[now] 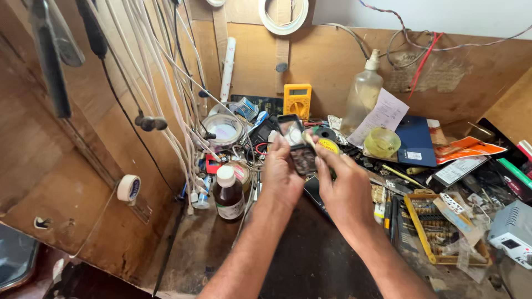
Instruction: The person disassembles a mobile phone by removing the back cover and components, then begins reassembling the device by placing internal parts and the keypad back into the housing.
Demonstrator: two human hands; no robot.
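Big picture first: the wooden bench (310, 260) fills the lower half of the frame and it's buried in clutter on the right, with a curtain of white cables (166, 83) hanging down the upper left.

Dead centre, both hands are up on a small opened phone (299, 148), dark, with its insides facing the camera. Left hand (281, 174) is closed around its left edge, fingers curled behind it. Right hand (346, 191) pinches the right edge, thumb on the front. Whether it's also got a small tool tucked in there, can't tell.

My take on doing this bit well: keep the grip on the edges only, don't press the exposed board, and hold it low over the bench so a slip doesn't send it far.

Smaller stuff: clear squeeze bottle (363, 91) upper right of centre, brown bottle with white cap (228, 194) just left of the left wrist, yellow multimeter (297, 99) top centre, yellow bit tray (438, 230) lower right, tape roll (128, 188) on the left wall.
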